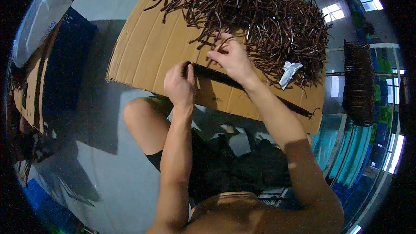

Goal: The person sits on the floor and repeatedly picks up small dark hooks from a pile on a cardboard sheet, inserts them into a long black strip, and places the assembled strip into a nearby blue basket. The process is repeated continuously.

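Free cardboard on the surface (pixel 145 47) gives passage left of the heap and past the left hand (pixel 180 81). The tangled heap of brown strips (pixel 264 17) obstructs the far side, with crumpled white paper (pixel 289 73) at its near edge. A dark bar (pixel 213 74) crosses the narrow gap toward the right hand (pixel 232 60).

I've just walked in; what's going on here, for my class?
A person's left hand is at the left end of a long dark strip on a cardboard sheet. The right hand is at the near edge of a tangled brown pile; whether it pinches a piece is unclear. A white scrap lies farther right.
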`<act>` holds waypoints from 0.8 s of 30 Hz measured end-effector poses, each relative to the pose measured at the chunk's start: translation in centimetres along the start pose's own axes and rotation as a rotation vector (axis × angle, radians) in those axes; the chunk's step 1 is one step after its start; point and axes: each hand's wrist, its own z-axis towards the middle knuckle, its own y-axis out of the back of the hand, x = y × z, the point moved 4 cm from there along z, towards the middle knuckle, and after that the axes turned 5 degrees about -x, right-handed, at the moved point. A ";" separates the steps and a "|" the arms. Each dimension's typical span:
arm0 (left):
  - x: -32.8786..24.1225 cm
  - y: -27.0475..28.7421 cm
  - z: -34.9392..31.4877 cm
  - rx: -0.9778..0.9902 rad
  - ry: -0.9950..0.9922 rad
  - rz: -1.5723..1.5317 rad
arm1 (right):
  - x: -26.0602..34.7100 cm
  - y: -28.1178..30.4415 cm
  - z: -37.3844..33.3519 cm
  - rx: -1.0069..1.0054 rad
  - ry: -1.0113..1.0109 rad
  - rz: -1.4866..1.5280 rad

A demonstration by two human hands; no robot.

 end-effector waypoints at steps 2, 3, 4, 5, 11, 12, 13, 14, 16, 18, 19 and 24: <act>0.3 -0.2 0.1 0.019 -0.006 0.034 | 1.3 -1.9 -0.8 0.030 0.000 0.052; 0.2 -0.2 0.1 0.031 -0.020 0.047 | 1.0 -2.2 -0.8 0.025 0.027 0.013; 0.1 -0.2 0.2 0.043 -0.034 0.061 | 0.5 -2.4 -0.8 0.020 0.055 -0.026; 0.1 -0.2 0.3 0.052 -0.046 0.077 | 0.5 -2.8 -0.8 0.019 0.083 -0.065; 0.3 -0.5 0.3 0.117 -0.078 0.133 | 0.4 -3.5 -1.0 0.053 0.142 0.038; 0.2 -0.5 0.3 0.133 -0.081 0.141 | 0.4 -3.5 -0.9 0.045 0.173 0.031; 0.2 -0.5 0.4 0.149 -0.085 0.149 | 0.6 -3.4 -0.9 0.035 0.259 -0.066; 0.2 -0.4 0.3 0.164 -0.086 0.160 | 0.9 -3.4 -0.9 0.028 0.344 -0.161; 0.4 -0.3 0.1 0.162 -0.085 0.171 | 1.2 -3.6 -1.0 0.045 0.423 -0.229; 0.2 -0.2 0.2 0.159 -0.089 0.154 | 1.8 -3.7 -1.0 0.083 0.416 -0.183; 0.2 -0.1 0.3 0.157 -0.091 0.138 | 1.6 -3.6 -1.0 0.071 0.400 -0.174; 0.4 -0.3 0.5 0.155 -0.118 0.099 | 2.1 -4.3 -1.6 -0.032 0.508 -0.332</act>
